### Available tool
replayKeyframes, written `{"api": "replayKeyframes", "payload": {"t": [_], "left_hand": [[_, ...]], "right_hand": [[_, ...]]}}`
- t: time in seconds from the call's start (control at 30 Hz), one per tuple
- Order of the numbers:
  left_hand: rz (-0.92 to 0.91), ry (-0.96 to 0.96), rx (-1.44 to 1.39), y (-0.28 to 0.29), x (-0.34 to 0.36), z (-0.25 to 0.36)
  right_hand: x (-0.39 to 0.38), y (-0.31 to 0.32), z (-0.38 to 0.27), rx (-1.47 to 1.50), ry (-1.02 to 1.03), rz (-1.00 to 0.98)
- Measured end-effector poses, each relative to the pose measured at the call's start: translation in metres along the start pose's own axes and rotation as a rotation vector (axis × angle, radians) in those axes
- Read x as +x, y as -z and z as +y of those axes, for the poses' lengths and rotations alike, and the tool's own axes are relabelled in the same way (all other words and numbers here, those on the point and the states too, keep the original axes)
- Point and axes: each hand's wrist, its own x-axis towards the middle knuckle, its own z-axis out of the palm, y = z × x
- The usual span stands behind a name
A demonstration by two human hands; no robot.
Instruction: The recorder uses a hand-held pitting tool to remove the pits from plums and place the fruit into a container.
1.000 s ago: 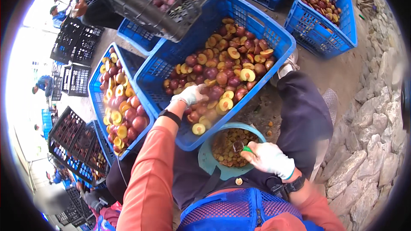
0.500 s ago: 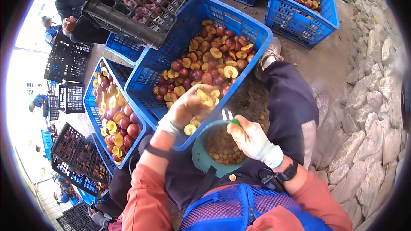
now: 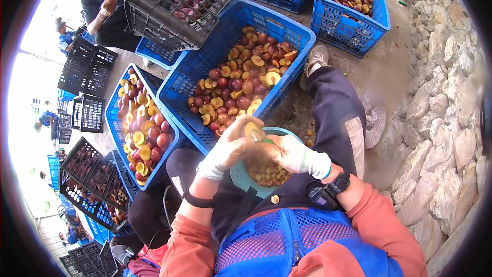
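My left hand (image 3: 229,149), in a white glove, is closed around a halved yellow-fleshed plum (image 3: 252,131), cut face showing. My gloved right hand (image 3: 293,154) grips a small pitting tool with a green handle (image 3: 267,141); its metal end meets the plum, largely hidden by my fingers. Both hands touch above a teal bucket (image 3: 239,175) between my legs, which holds many plum pits (image 3: 269,173). Just beyond, a large blue crate (image 3: 302,57) contains a heap of halved plums (image 3: 241,84) with red skins.
Left stands another blue crate (image 3: 114,123) of plum halves. A black crate (image 3: 169,33) of whole plums overlaps the big crate's far-left corner, beside another person's hand (image 3: 108,5). Far right is a blue crate (image 3: 353,33) with plums; a stone wall (image 3: 435,138) borders the right.
My left hand has moved from the big crate's near edge toward my right hand, bringing a plum half against the pitting tool. The other person's hands have come into clearer view.
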Motion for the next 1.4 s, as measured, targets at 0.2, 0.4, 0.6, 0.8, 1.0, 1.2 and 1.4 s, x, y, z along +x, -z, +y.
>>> {"api": "replayKeyframes", "payload": {"t": [0.2, 0.4, 0.6, 0.8, 1.0, 1.2, 1.4], "left_hand": [[0.05, -0.071, -0.014, -0.013, -0.002, -0.004], [-0.294, 0.082, 0.392, 0.0, 0.012, 0.025], [-0.202, 0.068, 1.336, 0.046, 0.038, -0.003], [0.204, 0.049, 1.306, 0.12, 0.121, -0.049], [0.206, 0.232, 0.898, 0.121, 0.179, -0.112], [0.18, 0.188, 1.061, 0.111, 0.176, -0.121], [0.323, 0.145, 0.352, 0.102, 0.128, -0.041]], "right_hand": [[-0.009, 0.007, -0.01, 0.853, -0.445, -0.396], [-0.015, 0.021, -0.002, 0.969, -0.588, -0.639], [-0.016, 0.015, 0.036, -0.306, -0.348, -0.515], [-0.01, 0.018, 0.027, -0.57, -0.375, -0.302], [-0.008, 0.028, 0.028, -0.506, -0.395, -0.135], [0.002, 0.028, 0.024, -0.483, -0.34, -0.03], [0.011, 0.023, 0.035, -0.276, -0.14, 0.395]]}}
